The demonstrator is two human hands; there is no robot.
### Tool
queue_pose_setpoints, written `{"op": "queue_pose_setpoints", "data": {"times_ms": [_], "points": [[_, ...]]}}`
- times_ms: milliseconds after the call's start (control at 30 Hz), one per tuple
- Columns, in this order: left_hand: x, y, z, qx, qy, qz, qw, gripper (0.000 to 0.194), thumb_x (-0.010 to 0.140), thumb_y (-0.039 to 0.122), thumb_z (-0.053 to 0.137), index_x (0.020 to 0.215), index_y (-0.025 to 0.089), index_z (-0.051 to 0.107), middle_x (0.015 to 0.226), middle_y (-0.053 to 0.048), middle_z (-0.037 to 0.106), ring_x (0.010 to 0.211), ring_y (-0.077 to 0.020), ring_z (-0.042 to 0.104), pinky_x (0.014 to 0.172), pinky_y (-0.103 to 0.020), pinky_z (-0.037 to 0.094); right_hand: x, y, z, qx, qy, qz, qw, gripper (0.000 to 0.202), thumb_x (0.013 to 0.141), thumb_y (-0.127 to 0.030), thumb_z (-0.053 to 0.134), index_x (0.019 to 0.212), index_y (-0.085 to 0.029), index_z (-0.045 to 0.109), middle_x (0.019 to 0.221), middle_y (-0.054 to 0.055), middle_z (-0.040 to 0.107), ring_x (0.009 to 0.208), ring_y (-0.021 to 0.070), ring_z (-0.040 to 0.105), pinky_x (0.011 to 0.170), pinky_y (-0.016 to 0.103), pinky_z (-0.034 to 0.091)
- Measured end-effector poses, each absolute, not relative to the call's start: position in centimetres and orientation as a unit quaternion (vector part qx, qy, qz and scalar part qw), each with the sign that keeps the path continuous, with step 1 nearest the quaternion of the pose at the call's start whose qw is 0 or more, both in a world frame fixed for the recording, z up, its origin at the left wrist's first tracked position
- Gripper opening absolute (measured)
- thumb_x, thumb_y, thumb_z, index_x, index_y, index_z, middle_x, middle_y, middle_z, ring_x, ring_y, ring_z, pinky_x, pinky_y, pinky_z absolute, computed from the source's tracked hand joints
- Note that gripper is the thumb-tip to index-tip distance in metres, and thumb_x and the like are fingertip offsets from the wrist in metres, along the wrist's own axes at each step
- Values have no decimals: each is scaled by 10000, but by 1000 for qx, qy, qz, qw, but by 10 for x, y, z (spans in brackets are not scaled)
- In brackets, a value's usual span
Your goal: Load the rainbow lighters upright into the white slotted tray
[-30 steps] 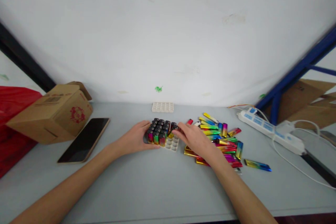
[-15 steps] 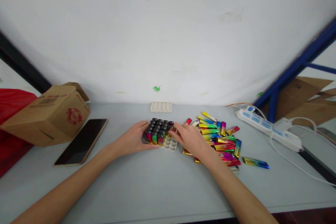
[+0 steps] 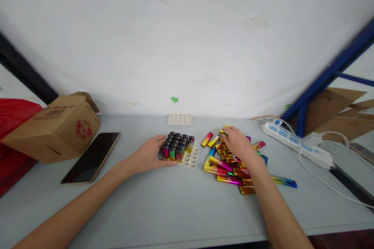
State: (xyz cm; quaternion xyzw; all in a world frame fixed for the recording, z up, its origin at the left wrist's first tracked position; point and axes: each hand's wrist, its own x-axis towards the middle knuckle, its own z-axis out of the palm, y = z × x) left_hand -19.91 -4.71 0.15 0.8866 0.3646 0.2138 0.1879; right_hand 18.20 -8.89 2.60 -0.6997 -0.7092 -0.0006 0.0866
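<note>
Two bare forearms reach in from the near edge of the grey desk (image 3: 175,210). The left hand (image 3: 147,155) lies flat against the near left side of a white tray (image 3: 191,158), its fingers (image 3: 156,140) curled loosely round the block of upright lighters (image 3: 177,146) that fills the left and far part of the tray; they touch the block, but whether they actually grip it cannot be told. The tray's near right holes are bare.

To the right of the tray, a loose pile of shiny rainbow-coloured lighters (image 3: 224,165) lies flat on the desk, with one more lighter (image 3: 284,181) lying apart at the pile's right edge. The right hand (image 3: 238,144) rests palm down on the far part of this pile, fingers (image 3: 228,132) bent down onto the lighters there; whether they have closed on one cannot be told, since the hand hides what is under it.

On the left, a dark phone (image 3: 92,157) lies face up, and just beyond it sits a tilted cardboard box (image 3: 55,126) with a red mark. Farther back, near the white wall (image 3: 187,39), a second, empty white tray (image 3: 179,119) lies behind the filled one. At the far right, a white power strip (image 3: 295,140) with its cable runs along the desk.
</note>
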Motion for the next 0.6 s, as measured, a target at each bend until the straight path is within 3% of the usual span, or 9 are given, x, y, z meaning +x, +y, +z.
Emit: {"op": "queue_pose_setpoints", "data": {"times_ms": [100,200,400,500,600], "points": [[-199,-48,0,886,364,217,188,645,815,738,913,1228,251,828,1287,-146,836,1236,-418,778,1134,-534,648,185,-96,33,-689,-723,34,41,523,1071,-50,494,1536,-144,713,1528,203,729,1374,327,705,1200,428,504],[-199,-48,1,883,371,215,191,659,808,750,916,1230,252,825,1282,-149,830,1218,-417,784,1118,-535,652,188,-100,38,-700,-713,50,23,553,1046,-19,498,1533,-148,726,1546,209,716,1368,339,720,1181,428,514],[-200,-47,1,886,369,209,189,677,821,753,904,1273,258,809,1319,-150,822,1243,-414,778,1136,-529,645,197,-92,37,-710,-700,52,52,315,1056,-145,711,1354,-157,812,1357,207,791,1265,351,760,1118,417,533],[-200,-47,1,888,366,211,182,647,820,737,914,1247,261,814,1296,-147,831,1236,-413,782,1130,-519,654,199,-88,34,-705,-702,38,90,217,1043,-114,723,1227,-163,827,1257,196,812,1205,339,769,1081,414,544],[-200,-47,2,892,357,211,180,610,828,725,915,1215,264,816,1289,-137,841,1249,-408,781,1120,-501,660,196,-86,32,-685,-708,15,171,192,1074,-143,694,1241,-164,786,1207,184,815,1146,325,776,1027,402,561]]}}
